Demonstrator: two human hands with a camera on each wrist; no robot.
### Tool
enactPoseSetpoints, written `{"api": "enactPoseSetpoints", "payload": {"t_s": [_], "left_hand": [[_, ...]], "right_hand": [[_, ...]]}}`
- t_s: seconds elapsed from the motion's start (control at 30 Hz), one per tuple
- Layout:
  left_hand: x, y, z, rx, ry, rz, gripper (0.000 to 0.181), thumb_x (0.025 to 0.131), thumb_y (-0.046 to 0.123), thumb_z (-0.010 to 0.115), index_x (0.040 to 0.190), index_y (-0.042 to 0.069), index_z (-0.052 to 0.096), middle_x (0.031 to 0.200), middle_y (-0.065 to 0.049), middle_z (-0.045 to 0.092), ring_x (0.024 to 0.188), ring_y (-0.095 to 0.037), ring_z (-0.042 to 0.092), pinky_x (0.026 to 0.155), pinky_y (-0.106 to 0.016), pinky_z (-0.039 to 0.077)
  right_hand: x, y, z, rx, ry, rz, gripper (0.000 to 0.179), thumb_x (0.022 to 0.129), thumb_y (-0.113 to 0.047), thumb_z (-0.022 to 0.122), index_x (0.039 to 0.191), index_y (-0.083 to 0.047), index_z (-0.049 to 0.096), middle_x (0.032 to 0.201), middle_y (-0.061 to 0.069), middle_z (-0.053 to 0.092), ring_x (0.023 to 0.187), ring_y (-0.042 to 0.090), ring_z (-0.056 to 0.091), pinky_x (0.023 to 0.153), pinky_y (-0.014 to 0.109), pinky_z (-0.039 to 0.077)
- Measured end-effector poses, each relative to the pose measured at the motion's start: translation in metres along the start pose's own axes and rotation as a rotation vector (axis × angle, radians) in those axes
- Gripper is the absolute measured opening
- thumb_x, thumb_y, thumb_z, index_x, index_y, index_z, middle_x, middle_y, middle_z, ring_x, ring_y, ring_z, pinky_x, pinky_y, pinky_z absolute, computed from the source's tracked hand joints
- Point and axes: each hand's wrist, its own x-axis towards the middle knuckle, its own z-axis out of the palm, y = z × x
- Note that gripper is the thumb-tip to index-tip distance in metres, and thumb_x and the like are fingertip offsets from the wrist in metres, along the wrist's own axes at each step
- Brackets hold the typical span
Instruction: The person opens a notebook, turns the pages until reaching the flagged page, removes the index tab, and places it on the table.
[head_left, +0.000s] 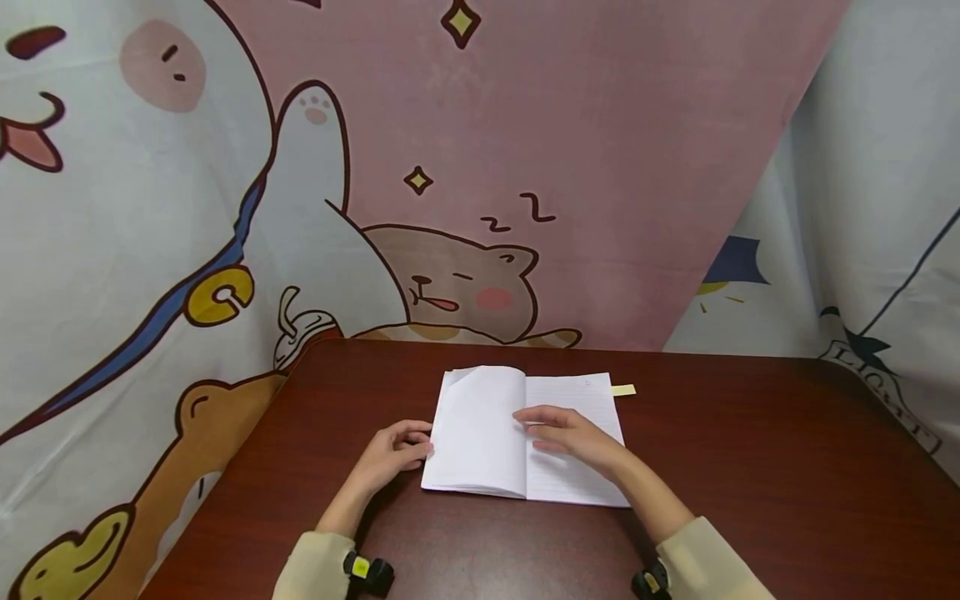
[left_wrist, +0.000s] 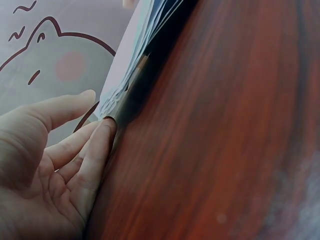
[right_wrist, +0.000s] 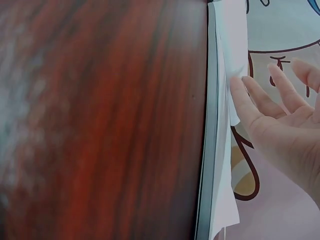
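An open notebook (head_left: 480, 433) lies on the table, its left page blank and its right page lined. Beside its left edge is my left hand (head_left: 393, 454), with fingertips right at the page edges. In the left wrist view the thumb of that left hand (left_wrist: 60, 150) stands apart from the other fingers, which lie low at the notebook's corner (left_wrist: 117, 92). My right hand (head_left: 573, 437) reaches over the right page, fingers extended and spread toward the center fold. Seen from the right wrist, the right hand (right_wrist: 280, 110) has its fingertips close to a raised page (right_wrist: 235, 55).
A pale yellow tab (head_left: 624, 390) sticks out from the notebook's upper right side. Dark reddish wood forms the table (head_left: 750, 450). Behind it hangs a cloth (head_left: 600, 167) with cartoon animals. Black wrist cameras (head_left: 369, 575) are strapped at both cuffs.
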Motion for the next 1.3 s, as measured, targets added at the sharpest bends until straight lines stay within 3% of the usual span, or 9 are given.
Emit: {"api": "enactPoseSetpoints", "payload": {"t_s": [0.5,1.3], "left_hand": [[-0.001,0.001,-0.001,0.052,-0.003,0.021,0.047,0.083,0.013,0.078,0.126,0.001,0.062,0.109,-0.018,0.068,0.085,-0.015,0.065,0.073,-0.026,0.051],[-0.001,-0.001,0.000,0.068,0.001,0.031,0.048,0.082,0.010,0.079,0.126,0.001,0.062,0.108,-0.017,0.069,0.084,-0.016,0.063,0.072,-0.028,0.050]], "right_hand": [[0.002,-0.003,0.004,-0.001,-0.041,-0.003,0.043,0.103,-0.013,0.050,0.142,0.006,0.048,0.151,0.027,0.044,0.142,0.042,0.038,0.113,0.046,0.042],[-0.002,-0.012,-0.008,-0.044,0.082,-0.020,0.044,0.100,-0.014,0.057,0.137,0.009,0.051,0.145,0.028,0.048,0.133,0.036,0.051,0.107,0.043,0.049]]}}
